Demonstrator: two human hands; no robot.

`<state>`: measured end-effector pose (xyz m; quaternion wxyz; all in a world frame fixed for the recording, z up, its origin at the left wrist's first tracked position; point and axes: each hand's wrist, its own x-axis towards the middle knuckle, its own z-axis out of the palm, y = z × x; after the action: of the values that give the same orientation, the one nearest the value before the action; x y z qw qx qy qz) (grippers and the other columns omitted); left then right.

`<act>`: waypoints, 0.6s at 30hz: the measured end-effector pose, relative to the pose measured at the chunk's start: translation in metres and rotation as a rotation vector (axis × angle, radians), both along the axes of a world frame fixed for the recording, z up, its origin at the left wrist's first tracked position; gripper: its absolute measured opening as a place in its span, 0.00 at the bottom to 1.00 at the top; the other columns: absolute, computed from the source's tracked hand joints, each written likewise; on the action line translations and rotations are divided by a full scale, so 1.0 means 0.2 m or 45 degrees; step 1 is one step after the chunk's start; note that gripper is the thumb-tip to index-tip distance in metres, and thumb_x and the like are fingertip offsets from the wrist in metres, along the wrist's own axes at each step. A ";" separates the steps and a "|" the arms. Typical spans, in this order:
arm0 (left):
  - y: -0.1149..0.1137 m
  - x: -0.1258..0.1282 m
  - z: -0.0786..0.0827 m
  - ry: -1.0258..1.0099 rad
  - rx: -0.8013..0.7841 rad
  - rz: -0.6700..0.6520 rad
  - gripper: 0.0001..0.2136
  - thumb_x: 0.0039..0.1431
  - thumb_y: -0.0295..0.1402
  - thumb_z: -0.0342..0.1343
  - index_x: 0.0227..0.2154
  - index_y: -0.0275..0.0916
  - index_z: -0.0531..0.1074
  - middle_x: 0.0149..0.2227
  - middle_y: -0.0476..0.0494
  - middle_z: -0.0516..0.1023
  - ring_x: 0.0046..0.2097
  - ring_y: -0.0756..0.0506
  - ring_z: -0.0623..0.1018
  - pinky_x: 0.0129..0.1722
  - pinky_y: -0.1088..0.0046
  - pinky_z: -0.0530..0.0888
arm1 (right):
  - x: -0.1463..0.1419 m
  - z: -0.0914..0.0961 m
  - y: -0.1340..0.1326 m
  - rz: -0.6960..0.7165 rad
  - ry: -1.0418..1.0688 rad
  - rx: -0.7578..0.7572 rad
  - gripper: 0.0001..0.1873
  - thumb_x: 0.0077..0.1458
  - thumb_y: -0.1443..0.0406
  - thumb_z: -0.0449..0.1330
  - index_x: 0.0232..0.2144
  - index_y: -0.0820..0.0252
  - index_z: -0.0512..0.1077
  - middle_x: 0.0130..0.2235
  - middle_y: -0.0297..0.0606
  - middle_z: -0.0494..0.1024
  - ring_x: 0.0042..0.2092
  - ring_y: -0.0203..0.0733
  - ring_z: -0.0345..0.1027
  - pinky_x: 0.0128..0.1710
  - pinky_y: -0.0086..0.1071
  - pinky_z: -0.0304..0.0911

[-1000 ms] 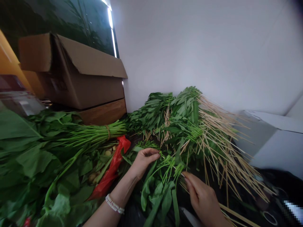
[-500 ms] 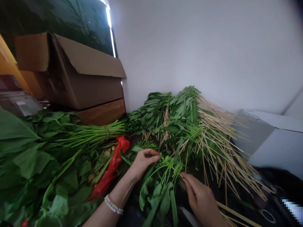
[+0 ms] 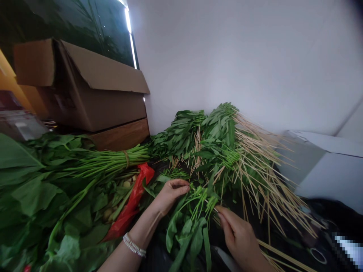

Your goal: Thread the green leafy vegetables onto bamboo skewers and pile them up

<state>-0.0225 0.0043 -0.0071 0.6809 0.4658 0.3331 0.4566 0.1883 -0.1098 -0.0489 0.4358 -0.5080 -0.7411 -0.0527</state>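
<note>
My left hand, with a pearl-like bracelet at the wrist, pinches a stem end of the leafy greens between thumb and fingertips. Those greens hang below a thin skewer, their bright green stems bunched along it. On the right, my right hand is closed round the skewer's other end, most of which its fingers hide. Just beyond my hands lie skewered greens in a pile, their bare wooden sticks fanning out to the right.
To the left lies a tied bundle of greens with big leaves, beside a red plastic bag. A cardboard box stands behind it on a wooden surface. At the right is a white box; a white wall rises behind.
The view has shifted very slightly, so everything sits a little further left. Both hands keep the same grip on the greens and skewer.
</note>
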 end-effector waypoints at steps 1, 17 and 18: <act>0.00 0.00 0.00 0.010 0.006 -0.019 0.11 0.37 0.33 0.72 0.26 0.36 0.79 0.24 0.50 0.77 0.27 0.53 0.72 0.31 0.79 0.67 | 0.00 0.00 0.00 0.001 -0.004 -0.005 0.14 0.62 0.69 0.48 0.46 0.58 0.70 0.41 0.38 0.80 0.40 0.38 0.76 0.40 0.27 0.71; 0.03 -0.02 0.03 -0.021 0.046 0.241 0.19 0.49 0.49 0.61 0.31 0.35 0.80 0.29 0.43 0.80 0.28 0.51 0.73 0.26 0.78 0.64 | 0.05 0.14 -0.06 -0.221 0.380 -0.076 0.12 0.63 0.58 0.49 0.33 0.56 0.68 0.23 0.31 0.71 0.22 0.35 0.67 0.22 0.25 0.62; 0.04 -0.03 0.04 -0.032 0.048 0.268 0.19 0.49 0.49 0.61 0.32 0.35 0.79 0.29 0.43 0.79 0.28 0.51 0.73 0.26 0.78 0.64 | 0.07 0.16 -0.06 -0.320 0.449 -0.082 0.14 0.63 0.56 0.48 0.32 0.55 0.68 0.21 0.30 0.69 0.20 0.35 0.64 0.20 0.25 0.60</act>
<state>-0.0280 0.0122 0.0001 0.6245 0.4352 0.3629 0.5375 0.2024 -0.1218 -0.0177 0.5322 -0.6115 -0.5855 0.0065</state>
